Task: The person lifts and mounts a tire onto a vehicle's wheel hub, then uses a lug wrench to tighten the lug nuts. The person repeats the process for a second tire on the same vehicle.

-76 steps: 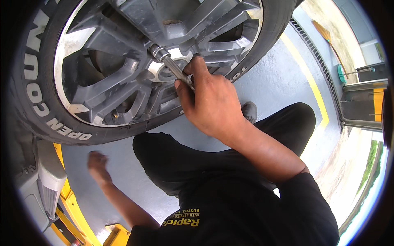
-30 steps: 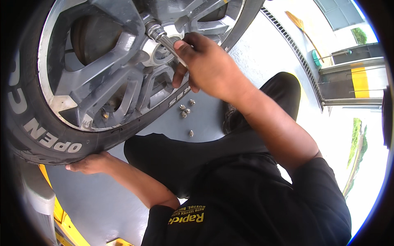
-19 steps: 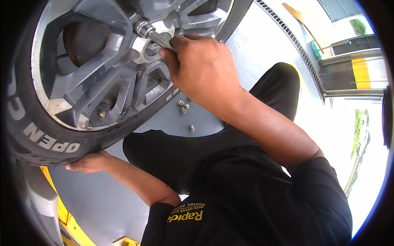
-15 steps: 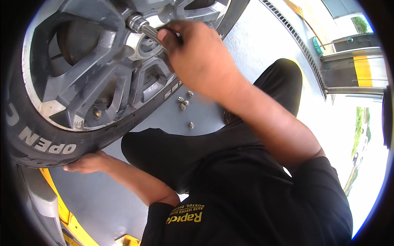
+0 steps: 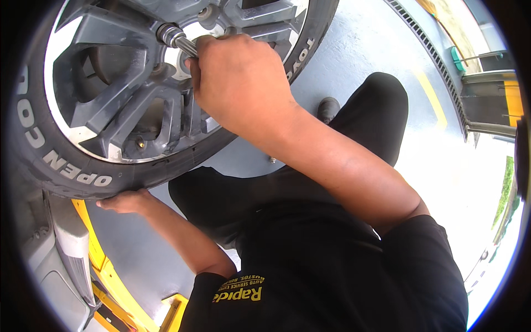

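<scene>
Out in front at upper left stands a car wheel with a grey spoked alloy rim (image 5: pixel 113 119) and a black tire (image 5: pixel 138 176) with white lettering. My right hand (image 5: pixel 243 83) is closed round the bar of a chrome socket tool (image 5: pixel 176 39). The socket end sits at a lug hole near the hub; any nut inside is hidden. Under the tire's lower edge, my left hand (image 5: pixel 124 201) touches the rubber with fingers stretched out, partly covered by the tire. A brass-coloured valve stem (image 5: pixel 140 144) shows near the rim's edge.
Yellow metal lift parts (image 5: pixel 105 265) stand at lower left, beside grey vehicle bodywork (image 5: pixel 69 243). A small metal nut (image 5: pixel 272 160) lies on the grey floor by my bent leg (image 5: pixel 376 110). Beyond are a drain grate (image 5: pixel 428 50) and a green dustpan (image 5: pixel 457 58).
My right hand has turned on the socket tool, its back now facing up more. The view has shifted, and my right forearm now covers most of the nuts on the floor.
</scene>
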The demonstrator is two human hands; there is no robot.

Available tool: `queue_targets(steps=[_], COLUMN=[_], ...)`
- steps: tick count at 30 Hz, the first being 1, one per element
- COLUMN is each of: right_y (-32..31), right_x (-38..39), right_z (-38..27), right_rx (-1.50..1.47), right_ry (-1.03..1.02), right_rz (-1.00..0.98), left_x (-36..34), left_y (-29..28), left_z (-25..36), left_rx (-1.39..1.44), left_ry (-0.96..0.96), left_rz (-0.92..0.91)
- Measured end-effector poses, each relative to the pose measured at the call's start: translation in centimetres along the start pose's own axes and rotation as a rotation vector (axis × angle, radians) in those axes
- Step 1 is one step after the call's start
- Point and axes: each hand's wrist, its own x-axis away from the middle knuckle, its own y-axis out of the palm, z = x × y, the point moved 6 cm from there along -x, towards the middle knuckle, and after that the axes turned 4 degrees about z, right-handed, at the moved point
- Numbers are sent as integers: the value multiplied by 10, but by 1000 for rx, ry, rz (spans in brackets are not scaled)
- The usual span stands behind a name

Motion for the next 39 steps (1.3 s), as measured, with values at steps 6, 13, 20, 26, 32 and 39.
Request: queue_targets(steps=[6,13,20,26,32,39], right_y=[17,9,-1,31,25,-2], right_x=[-9,-4,9,7,0,-15], right_z=[22,24,5,33,31,13], right_rx=[-632,-450,83,-818,-1338,3], right_ry=[361,302,22,547,827,-65], right_rz=[-201,-211,-54,-273,-520,-14], left_x=[9,0,-5,-7,-2,-3], left_y=[2,3,2,3,0,1], left_z=[7,-2,-7,-10,-4,-2], left_rx=[-26,48,53,40,-18,-6], left_ry=[-36,20,19,52,43,64], left_rz=[8,-51,-79,-25,38,11])
